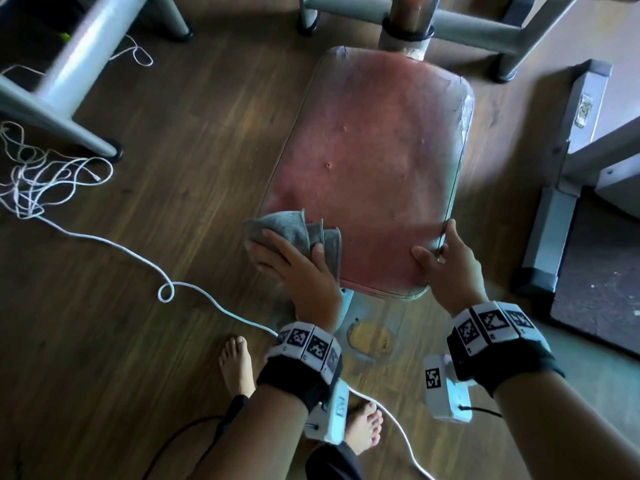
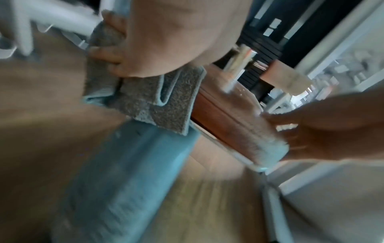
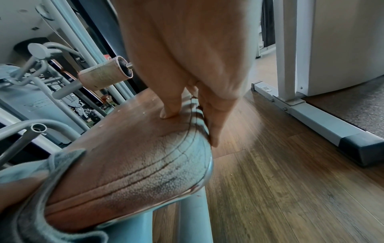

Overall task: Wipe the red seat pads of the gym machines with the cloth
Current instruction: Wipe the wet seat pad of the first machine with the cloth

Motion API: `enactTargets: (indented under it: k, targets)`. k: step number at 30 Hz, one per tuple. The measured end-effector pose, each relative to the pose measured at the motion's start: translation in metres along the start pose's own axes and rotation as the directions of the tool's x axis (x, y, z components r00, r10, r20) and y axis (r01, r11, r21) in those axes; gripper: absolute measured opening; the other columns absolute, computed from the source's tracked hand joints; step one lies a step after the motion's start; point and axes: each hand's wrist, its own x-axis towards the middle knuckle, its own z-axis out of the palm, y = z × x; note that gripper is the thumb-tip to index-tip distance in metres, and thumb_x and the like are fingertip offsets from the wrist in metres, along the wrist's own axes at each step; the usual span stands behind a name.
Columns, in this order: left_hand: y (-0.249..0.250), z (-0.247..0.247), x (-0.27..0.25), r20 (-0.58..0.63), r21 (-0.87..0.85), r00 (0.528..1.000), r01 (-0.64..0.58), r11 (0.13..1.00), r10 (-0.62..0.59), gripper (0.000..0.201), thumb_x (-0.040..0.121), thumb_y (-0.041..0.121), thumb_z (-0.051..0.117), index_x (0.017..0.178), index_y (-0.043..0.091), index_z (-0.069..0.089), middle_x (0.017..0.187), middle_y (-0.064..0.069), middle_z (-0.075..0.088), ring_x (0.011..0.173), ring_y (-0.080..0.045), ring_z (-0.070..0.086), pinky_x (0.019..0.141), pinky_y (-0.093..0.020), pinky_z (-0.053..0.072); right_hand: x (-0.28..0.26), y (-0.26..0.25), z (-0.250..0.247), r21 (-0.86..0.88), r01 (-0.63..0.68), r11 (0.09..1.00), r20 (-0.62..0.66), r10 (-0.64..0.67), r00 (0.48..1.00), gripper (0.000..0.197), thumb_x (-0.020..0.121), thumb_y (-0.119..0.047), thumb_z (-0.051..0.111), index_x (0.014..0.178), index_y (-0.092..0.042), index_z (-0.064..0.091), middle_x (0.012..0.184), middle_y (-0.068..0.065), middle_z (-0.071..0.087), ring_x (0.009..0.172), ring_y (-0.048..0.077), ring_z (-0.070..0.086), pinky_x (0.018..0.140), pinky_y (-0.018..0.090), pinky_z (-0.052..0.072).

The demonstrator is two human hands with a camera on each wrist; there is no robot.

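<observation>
Two bare hands are set at the near end of a worn red padded vinyl seat pad [image 1: 374,174]. A folded grey terry cloth [image 1: 294,230] is pressed on its near left corner by the left hand [image 1: 294,268], fingers curled round it. The right hand [image 1: 446,265] clasps the right edge, thumb on top. Wiping appears just begun; a stroke across the pad seems next.

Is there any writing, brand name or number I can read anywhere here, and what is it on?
No readable words or numbers in any view.
Wristbands: black-and-white square code patterns, not text.
White box under the right wrist: one more code square, no letters.
Small plate on the grey machine frame: too blurred to read.
Embossed mark on the frame's floor rail: too small to read.
</observation>
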Motion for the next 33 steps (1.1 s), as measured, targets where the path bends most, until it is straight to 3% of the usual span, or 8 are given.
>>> enactTargets:
  k: [6, 8, 12, 15, 19, 24, 28, 33]
  targets:
    - [-0.006, -0.011, 0.039, 0.289, 0.444, 0.861, -0.508, 0.738, 0.418, 0.072, 0.097, 0.052, 0.031, 0.153, 0.006, 0.028, 0.162, -0.016, 0.017, 0.141, -0.057, 0.017, 0.110, -0.068, 0.019, -0.003, 0.003, 0.003, 0.136, -0.028, 0.990, 0.043, 0.022, 0.999, 0.076, 0.084, -0.041, 0.065, 0.147, -0.042, 0.024, 0.117, -0.004, 0.064, 0.110, 0.019, 0.060, 0.097, 0.038, 0.047]
    - [0.003, -0.009, 0.047, 0.475, 0.394, 0.706, -0.705, 0.590, 0.526, 0.069, 0.098, 0.048, 0.036, 0.154, 0.007, 0.028, 0.163, -0.013, 0.016, 0.143, -0.055, 0.015, 0.112, -0.067, 0.017, -0.006, 0.009, 0.002, 0.231, -0.050, 0.972, 0.090, 0.029, 0.995, 0.078, 0.074, -0.046, 0.063, 0.144, -0.050, 0.028, 0.122, -0.008, 0.066, 0.114, 0.018, 0.062, 0.100, 0.048, 0.048]
    - [0.034, -0.002, 0.046, 0.781, 0.007, 0.223, -0.937, 0.348, 0.584, 0.074, 0.096, 0.034, 0.055, 0.157, 0.013, 0.019, 0.166, -0.001, 0.003, 0.148, -0.043, -0.010, 0.118, -0.062, 0.001, -0.022, 0.005, -0.001, 0.407, -0.056, 0.912, 0.067, 0.032, 0.997, 0.048, 0.084, -0.022, 0.060, 0.125, -0.046, 0.054, 0.107, -0.003, 0.073, 0.103, 0.022, 0.067, 0.095, 0.059, 0.048]
    - [0.053, -0.015, 0.053, 0.791, -0.205, 0.052, -0.917, 0.343, 0.610, 0.068, 0.096, 0.042, 0.054, 0.155, 0.020, 0.028, 0.164, 0.005, 0.014, 0.152, -0.025, 0.002, 0.123, -0.045, 0.000, -0.036, -0.010, 0.003, 0.440, -0.052, 0.897, -0.115, 0.113, 0.987, 0.048, 0.095, -0.019, 0.054, 0.140, -0.034, 0.044, 0.120, -0.003, 0.066, 0.112, 0.019, 0.061, 0.102, 0.050, 0.046]
    - [0.048, -0.045, 0.093, 0.473, -0.277, 0.297, -0.843, 0.460, 0.829, 0.027, 0.096, 0.031, 0.055, 0.120, 0.022, 0.065, 0.122, 0.009, 0.061, 0.112, -0.013, 0.057, 0.095, -0.040, 0.046, -0.047, -0.053, 0.026, 0.109, 0.202, 0.973, -0.487, -0.125, 0.864, 0.045, 0.095, -0.020, 0.053, 0.140, -0.019, 0.048, 0.142, 0.005, 0.046, 0.132, 0.021, 0.043, 0.110, 0.035, 0.035]
    - [0.008, -0.069, 0.155, 0.358, -0.090, 0.652, -0.688, 0.720, 0.668, 0.039, 0.097, 0.026, 0.056, 0.132, 0.011, 0.058, 0.141, -0.006, 0.048, 0.129, -0.018, 0.046, 0.111, -0.028, 0.033, -0.053, -0.093, 0.092, -0.258, 0.229, 0.939, -0.174, -0.278, 0.945, 0.052, 0.098, -0.045, 0.043, 0.148, -0.047, 0.026, 0.163, -0.001, 0.008, 0.150, 0.029, 0.000, 0.121, 0.048, 0.009]
    - [-0.013, -0.076, 0.168, 0.584, -0.007, 0.606, -0.662, 0.749, 0.541, 0.062, 0.099, 0.033, 0.053, 0.155, 0.018, 0.028, 0.163, 0.002, 0.017, 0.149, -0.012, 0.018, 0.118, -0.025, 0.016, -0.061, -0.079, 0.113, -0.423, 0.115, 0.899, -0.156, -0.198, 0.968, 0.056, 0.099, -0.058, 0.023, 0.149, -0.052, -0.003, 0.161, -0.006, -0.020, 0.146, 0.031, -0.025, 0.120, 0.052, -0.004]
    - [-0.030, -0.069, 0.171, 0.583, -0.044, 0.564, -0.697, 0.715, 0.585, 0.076, 0.095, 0.031, 0.059, 0.157, 0.018, 0.017, 0.163, 0.005, 0.008, 0.149, -0.008, 0.010, 0.118, -0.021, 0.014, -0.070, -0.052, 0.100, -0.369, -0.063, 0.927, -0.297, -0.054, 0.953, 0.051, 0.092, -0.062, 0.022, 0.142, -0.052, 0.025, 0.163, -0.006, 0.000, 0.147, 0.041, -0.001, 0.118, 0.055, 0.005]
